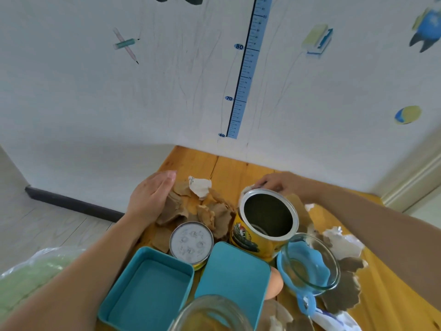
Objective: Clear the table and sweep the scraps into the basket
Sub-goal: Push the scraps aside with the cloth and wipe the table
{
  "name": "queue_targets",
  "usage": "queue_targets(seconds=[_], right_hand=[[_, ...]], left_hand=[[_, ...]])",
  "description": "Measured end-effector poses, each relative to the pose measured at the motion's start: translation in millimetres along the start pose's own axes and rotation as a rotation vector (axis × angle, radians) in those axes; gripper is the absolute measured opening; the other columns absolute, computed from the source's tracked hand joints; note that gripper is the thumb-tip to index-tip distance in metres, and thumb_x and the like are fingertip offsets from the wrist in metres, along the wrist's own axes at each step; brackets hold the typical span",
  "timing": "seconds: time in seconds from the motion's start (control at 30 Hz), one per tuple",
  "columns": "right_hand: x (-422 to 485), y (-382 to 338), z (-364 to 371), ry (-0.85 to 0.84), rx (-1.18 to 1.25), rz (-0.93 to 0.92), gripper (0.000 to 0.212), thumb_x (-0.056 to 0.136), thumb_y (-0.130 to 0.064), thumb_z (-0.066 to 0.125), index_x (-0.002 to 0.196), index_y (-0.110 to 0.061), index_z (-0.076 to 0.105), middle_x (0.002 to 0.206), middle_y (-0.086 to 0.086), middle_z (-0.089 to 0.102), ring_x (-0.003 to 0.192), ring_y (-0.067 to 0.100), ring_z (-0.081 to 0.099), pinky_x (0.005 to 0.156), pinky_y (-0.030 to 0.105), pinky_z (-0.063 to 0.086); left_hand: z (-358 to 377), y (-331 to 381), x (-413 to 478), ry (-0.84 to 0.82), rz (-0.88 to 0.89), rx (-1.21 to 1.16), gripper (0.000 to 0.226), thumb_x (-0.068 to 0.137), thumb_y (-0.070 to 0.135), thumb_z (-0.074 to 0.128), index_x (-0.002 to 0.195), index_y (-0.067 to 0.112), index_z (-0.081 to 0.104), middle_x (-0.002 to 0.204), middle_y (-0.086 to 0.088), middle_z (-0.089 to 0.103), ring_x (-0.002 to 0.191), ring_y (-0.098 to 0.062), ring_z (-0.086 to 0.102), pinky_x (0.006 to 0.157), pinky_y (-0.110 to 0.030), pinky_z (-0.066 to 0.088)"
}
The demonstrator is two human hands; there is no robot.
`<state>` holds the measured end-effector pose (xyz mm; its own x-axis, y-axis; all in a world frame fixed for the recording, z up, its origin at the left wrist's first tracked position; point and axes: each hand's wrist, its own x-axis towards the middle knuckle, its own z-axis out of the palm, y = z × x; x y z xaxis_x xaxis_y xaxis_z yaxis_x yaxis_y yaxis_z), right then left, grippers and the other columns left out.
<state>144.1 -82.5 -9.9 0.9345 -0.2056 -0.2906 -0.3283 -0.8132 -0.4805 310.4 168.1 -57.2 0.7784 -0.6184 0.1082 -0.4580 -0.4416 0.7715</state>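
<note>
Torn brown and white paper scraps [202,206] lie in a heap at the far left of the wooden table [229,168]. My left hand [150,199] is cupped against the heap's left side, fingers together, touching the scraps. Behind the open yellow tin can [265,220], my right hand [274,182] rests on scraps near the can's far rim. More scraps [346,283] lie at the right. No basket is visible.
A round tin lid [191,242], an open teal box [148,283] and its teal lid [233,271] sit near me. A glass bowl [310,261] holds a blue piece. An egg [275,283] and a glass jar [210,314] are at the front. The wall stands close behind.
</note>
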Motion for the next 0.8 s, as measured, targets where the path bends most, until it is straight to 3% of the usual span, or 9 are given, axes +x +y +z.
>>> queue_targets(seconds=[0.1,0.2,0.3,0.43,0.53,0.6,0.7,0.8], right_hand=[[3.8,-8.6,-28.4,0.253,-0.019,-0.004,0.046,0.088,0.009,0.046,0.114,-0.023,0.065,0.121,-0.004,0.058,0.104,0.008,0.048,0.096,0.024,0.040],[37.8,-27.8,-35.9,0.393,0.013,-0.012,0.045,0.091,0.005,0.042,0.121,-0.022,0.061,0.129,0.002,0.057,0.110,0.012,0.048,0.092,0.020,0.034],[70.7,-45.9,-19.1,0.284,0.025,-0.088,0.046,0.091,0.003,0.042,0.124,-0.025,0.058,0.132,0.003,0.055,0.111,0.013,0.047,0.091,0.020,0.035],[91.5,-61.5,12.5,-0.048,-0.119,-0.222,0.039,0.090,0.000,0.048,0.122,-0.019,0.061,0.138,0.002,0.047,0.124,0.015,0.040,0.104,0.023,0.029],[84.4,-64.5,11.4,-0.145,-0.108,-0.256,0.037,0.087,0.003,0.052,0.114,-0.017,0.067,0.130,-0.003,0.053,0.114,0.007,0.044,0.094,0.010,0.030],[72.7,-58.4,2.8,-0.043,-0.013,-0.234,0.040,0.082,0.009,0.051,0.106,-0.016,0.071,0.124,-0.003,0.058,0.110,0.008,0.048,0.095,0.012,0.037],[51.4,-30.5,-20.2,0.344,0.036,-0.110,0.043,0.081,0.013,0.048,0.100,-0.017,0.072,0.121,0.003,0.061,0.107,0.014,0.052,0.101,0.031,0.043],[23.8,15.1,-24.0,0.402,-0.052,0.099,0.037,0.089,0.003,0.048,0.110,-0.021,0.068,0.124,0.005,0.059,0.108,0.019,0.053,0.094,0.024,0.040]], left_hand=[[1.4,2.5,0.4,0.009,-0.034,-0.009,0.054,0.094,0.051,0.021,0.134,0.024,0.046,0.140,-0.002,0.046,0.126,-0.024,0.042,0.106,-0.038,0.029],[1.9,2.9,0.1,0.013,-0.061,-0.042,0.059,0.089,0.054,0.020,0.134,0.026,0.044,0.139,-0.003,0.046,0.124,-0.025,0.044,0.107,-0.043,0.033],[1.9,0.3,-0.1,0.012,-0.050,-0.052,0.067,0.084,0.067,0.020,0.135,0.030,0.042,0.139,-0.001,0.046,0.124,-0.024,0.044,0.106,-0.047,0.034],[1.6,-3.4,1.1,0.005,-0.031,-0.037,0.069,0.077,0.065,0.016,0.135,0.035,0.040,0.141,0.002,0.044,0.126,-0.023,0.043,0.106,-0.048,0.033],[1.1,-2.4,1.3,0.009,-0.027,-0.030,0.063,0.085,0.066,0.019,0.134,0.033,0.042,0.140,0.000,0.045,0.125,-0.024,0.043,0.106,-0.047,0.033],[2.2,-1.8,0.7,0.007,-0.009,-0.016,0.061,0.085,0.058,0.022,0.131,0.027,0.048,0.138,-0.001,0.048,0.121,-0.021,0.046,0.102,-0.039,0.034],[3.1,-4.4,6.1,-0.029,0.040,0.159,0.059,0.087,0.063,0.033,0.124,0.023,0.056,0.134,0.002,0.052,0.117,-0.014,0.046,0.096,-0.032,0.032],[4.6,-7.2,12.5,-0.097,0.070,0.330,0.055,0.083,0.061,0.045,0.126,0.028,0.054,0.141,0.005,0.045,0.129,-0.015,0.038,0.106,-0.037,0.028]])
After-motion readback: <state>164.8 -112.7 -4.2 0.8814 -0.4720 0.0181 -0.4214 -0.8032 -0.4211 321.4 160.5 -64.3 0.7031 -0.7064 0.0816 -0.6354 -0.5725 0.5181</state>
